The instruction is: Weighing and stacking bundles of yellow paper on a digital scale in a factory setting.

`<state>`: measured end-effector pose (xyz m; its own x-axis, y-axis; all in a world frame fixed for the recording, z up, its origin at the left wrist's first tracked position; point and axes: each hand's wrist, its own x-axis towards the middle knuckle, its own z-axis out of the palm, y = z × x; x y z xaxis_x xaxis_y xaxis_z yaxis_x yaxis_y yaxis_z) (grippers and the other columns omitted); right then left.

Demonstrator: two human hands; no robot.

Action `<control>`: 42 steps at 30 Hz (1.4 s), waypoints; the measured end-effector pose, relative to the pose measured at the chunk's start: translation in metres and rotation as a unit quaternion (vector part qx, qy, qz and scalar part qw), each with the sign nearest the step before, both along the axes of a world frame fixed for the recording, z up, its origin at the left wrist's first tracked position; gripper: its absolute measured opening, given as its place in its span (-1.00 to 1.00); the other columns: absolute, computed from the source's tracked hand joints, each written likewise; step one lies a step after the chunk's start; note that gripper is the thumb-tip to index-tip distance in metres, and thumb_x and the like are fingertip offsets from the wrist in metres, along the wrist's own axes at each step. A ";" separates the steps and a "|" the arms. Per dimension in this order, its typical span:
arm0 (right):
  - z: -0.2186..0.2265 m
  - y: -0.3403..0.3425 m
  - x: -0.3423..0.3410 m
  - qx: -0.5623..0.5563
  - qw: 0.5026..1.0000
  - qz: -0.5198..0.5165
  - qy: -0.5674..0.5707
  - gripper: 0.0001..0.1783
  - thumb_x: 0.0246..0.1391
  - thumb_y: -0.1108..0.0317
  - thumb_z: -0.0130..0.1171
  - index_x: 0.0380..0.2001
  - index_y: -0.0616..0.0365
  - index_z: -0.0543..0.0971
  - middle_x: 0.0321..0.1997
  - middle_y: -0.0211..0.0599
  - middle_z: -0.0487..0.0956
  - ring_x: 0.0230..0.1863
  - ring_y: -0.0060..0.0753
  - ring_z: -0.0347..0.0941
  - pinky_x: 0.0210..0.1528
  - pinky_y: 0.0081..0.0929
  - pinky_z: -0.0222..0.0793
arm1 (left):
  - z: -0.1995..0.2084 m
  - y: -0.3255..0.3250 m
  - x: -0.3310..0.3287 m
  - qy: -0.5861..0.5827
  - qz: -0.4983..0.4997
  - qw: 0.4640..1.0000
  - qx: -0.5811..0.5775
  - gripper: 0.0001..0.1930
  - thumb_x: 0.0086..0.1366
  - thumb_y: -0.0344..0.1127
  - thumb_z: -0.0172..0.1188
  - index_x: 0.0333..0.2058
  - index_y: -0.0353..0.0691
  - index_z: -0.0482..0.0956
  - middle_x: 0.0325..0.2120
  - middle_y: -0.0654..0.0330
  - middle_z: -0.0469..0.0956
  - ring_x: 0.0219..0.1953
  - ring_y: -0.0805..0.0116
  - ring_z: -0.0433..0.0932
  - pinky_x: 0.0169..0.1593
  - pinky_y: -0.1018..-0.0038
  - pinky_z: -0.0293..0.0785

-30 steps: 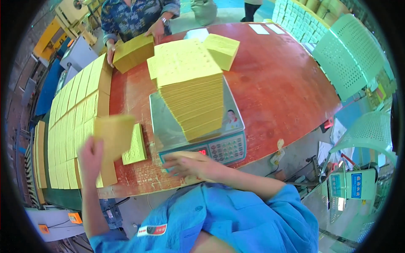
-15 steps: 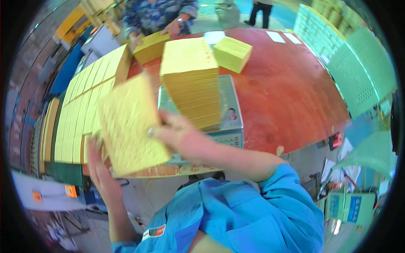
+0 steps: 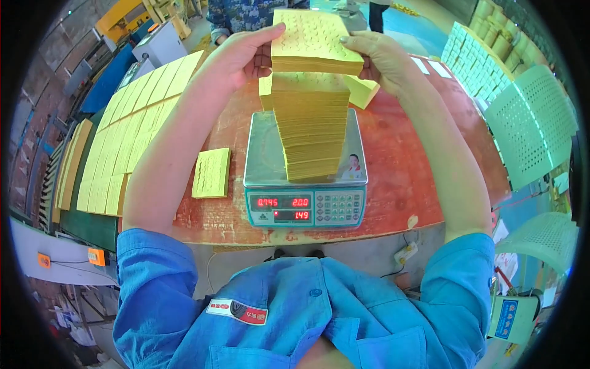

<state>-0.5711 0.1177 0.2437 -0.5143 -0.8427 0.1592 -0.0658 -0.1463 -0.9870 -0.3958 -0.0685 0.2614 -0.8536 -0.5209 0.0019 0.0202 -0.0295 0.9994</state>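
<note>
A short stack of perforated yellow paper sheets [image 3: 316, 40] is held level between my two hands. My left hand [image 3: 253, 52] grips its left side, with the thumb on top. My right hand [image 3: 380, 58] closes on the right side. Right below it stands a tall stack of the same paper [image 3: 311, 132], upright on a digital weighing scale [image 3: 262, 161] with lit red digits. Part of the tall stack's top shows under the held sheets; I cannot tell whether the two touch. Left of the scale, a small paper stack [image 3: 211, 174] lies on the red table [image 3: 418, 172].
Rows of yellow paper stacks [image 3: 132, 117] fill the left side. Another yellow block [image 3: 364, 91] sits behind the tall stack. Across the table stands a person in camouflage clothing [image 3: 239, 15]. A pale green perforated chair [image 3: 531, 120] is at the right.
The held sheets have moved from the left, tilted, to level above the tall stack. My left hand has gone up and forward onto them. The small stack beside the scale now shows.
</note>
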 end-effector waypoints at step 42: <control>-0.051 -0.008 0.017 0.023 0.951 -0.160 0.264 -0.46 0.05 0.13 0.21 -0.02 0.33 0.49 -0.40 -0.12 0.62 -0.40 -0.40 0.58 -0.36 -0.45 0.50 | -0.060 0.022 0.010 -0.022 0.109 0.991 -0.070 -0.59 0.27 0.14 0.16 -0.30 -0.14 0.48 -0.59 0.39 0.43 -0.66 0.64 0.32 -0.64 0.60 0.11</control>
